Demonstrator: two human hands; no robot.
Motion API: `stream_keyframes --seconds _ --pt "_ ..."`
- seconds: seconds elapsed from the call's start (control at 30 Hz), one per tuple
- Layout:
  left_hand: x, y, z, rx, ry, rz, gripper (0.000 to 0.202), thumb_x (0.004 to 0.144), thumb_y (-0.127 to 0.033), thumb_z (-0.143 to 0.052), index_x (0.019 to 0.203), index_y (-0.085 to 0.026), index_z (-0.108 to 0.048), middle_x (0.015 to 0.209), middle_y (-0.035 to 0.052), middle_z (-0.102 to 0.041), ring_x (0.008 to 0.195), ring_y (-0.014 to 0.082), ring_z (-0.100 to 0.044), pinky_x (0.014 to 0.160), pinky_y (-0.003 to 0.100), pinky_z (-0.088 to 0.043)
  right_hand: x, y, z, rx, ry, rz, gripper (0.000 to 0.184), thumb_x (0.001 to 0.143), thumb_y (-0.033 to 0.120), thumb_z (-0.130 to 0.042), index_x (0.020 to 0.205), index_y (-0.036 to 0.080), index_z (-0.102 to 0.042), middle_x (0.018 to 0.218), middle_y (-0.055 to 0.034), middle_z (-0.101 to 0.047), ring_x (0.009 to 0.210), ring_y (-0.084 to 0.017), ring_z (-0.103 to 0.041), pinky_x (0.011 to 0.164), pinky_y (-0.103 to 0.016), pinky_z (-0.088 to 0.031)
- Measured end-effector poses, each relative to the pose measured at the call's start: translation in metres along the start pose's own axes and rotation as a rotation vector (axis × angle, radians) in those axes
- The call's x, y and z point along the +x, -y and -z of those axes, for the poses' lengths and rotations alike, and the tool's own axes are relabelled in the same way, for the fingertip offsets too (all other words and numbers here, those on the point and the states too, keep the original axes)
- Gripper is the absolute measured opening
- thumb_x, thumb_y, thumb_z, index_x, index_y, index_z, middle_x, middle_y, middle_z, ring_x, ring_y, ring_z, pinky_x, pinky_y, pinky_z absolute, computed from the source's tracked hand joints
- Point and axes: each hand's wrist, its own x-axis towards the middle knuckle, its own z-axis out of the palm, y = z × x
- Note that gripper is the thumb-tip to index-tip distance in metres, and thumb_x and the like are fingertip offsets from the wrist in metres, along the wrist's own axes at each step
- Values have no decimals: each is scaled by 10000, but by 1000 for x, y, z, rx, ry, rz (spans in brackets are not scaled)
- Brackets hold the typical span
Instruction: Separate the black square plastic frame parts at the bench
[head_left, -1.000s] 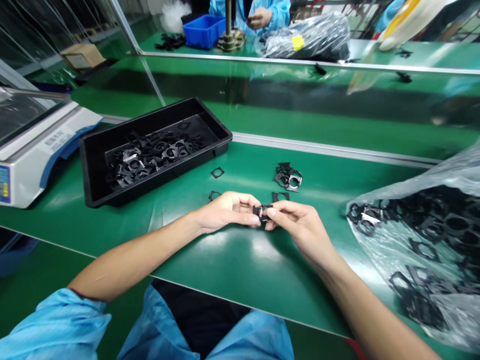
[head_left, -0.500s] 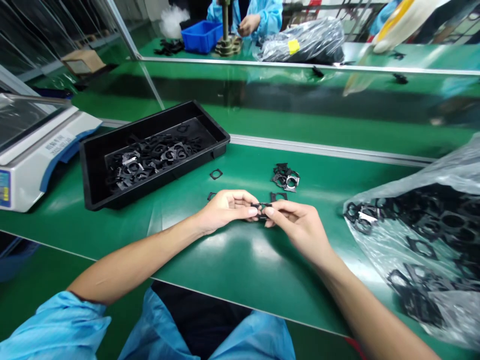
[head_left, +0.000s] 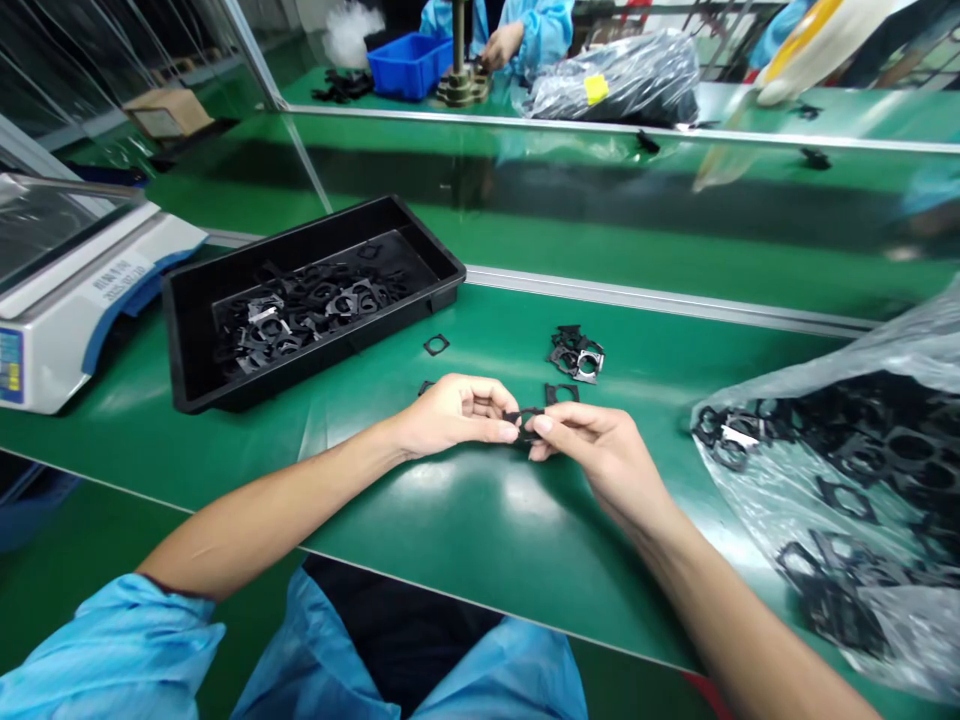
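Observation:
Between my fingertips is a small black plastic frame with a round hole (head_left: 528,412), held just above the green tabletop. My left hand (head_left: 466,412) pinches its left side with thumb and fingers. The opposite side is pinched by my right hand (head_left: 589,438). Right behind my right fingers lies another black frame (head_left: 562,392), and a small pile of such frames (head_left: 576,354) sits farther back. One single frame (head_left: 436,344) lies flat near the tray, and part of one more (head_left: 425,387) shows beyond my left hand.
A black tray (head_left: 315,372) of many frames stands at the left, beside a white and blue scale (head_left: 112,290). At the right an open plastic bag (head_left: 739,520) spills frames. Behind the ledge are a blue bin (head_left: 411,68), a wrapped bag (head_left: 615,80) and a co-worker's hand (head_left: 502,45).
The black frame between my hands has tilted, so its round opening shows more. Both hands keep their pinch in nearly the same place; the whole view has shifted slightly.

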Motion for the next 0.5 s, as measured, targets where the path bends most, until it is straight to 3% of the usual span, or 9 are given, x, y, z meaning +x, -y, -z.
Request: stream_keyframes --seconds 0.3,0.5 --pt "-5 2 -13 136 -185 -138 355 683 -436 -890 782 -139 -724 662 19 -703 634 132 -657 656 240 -533 -1 -5 -2 43 -63 9 405 645 558 -887 700 182 -748 641 -21 -709 609 -154 -641 662 -295 -550" --pt "-11 8 -13 180 -158 -74 312 749 -421 -823 895 -164 -725 810 37 -760 766 169 -715 764 269 -574 -2 -19 -5 171 -70 -21 426 601 550 -902 702 168 -744 631 -4 -699 580 -123 -626 633 -266 -532"
